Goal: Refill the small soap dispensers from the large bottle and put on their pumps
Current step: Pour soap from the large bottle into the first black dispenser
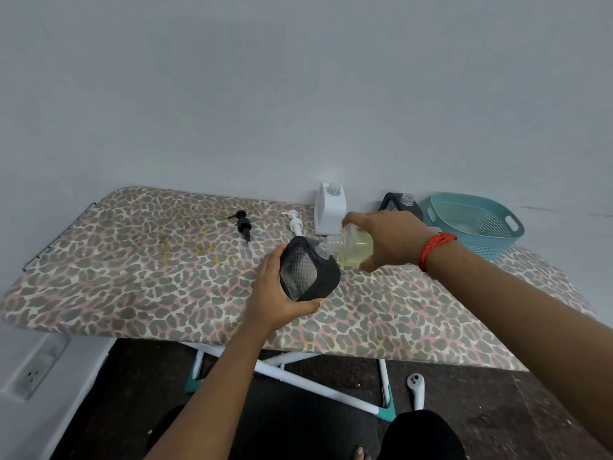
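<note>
The left hand (pixel 275 293) is gripping the tilted black dispenser (pixel 306 268), fingers curled around its base. The right hand (pixel 388 240), fingers wrapped, is tipping the clear bottle (pixel 351 249), necks touching.

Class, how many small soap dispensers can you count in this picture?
3: black dispenser in the left hand; white dispenser by the wall; second black dispenser beside the basket. None seems hidden.

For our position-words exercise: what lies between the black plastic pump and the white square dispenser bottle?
A white plastic pump, lying on the leopard-print board; the head view shows it.
</note>
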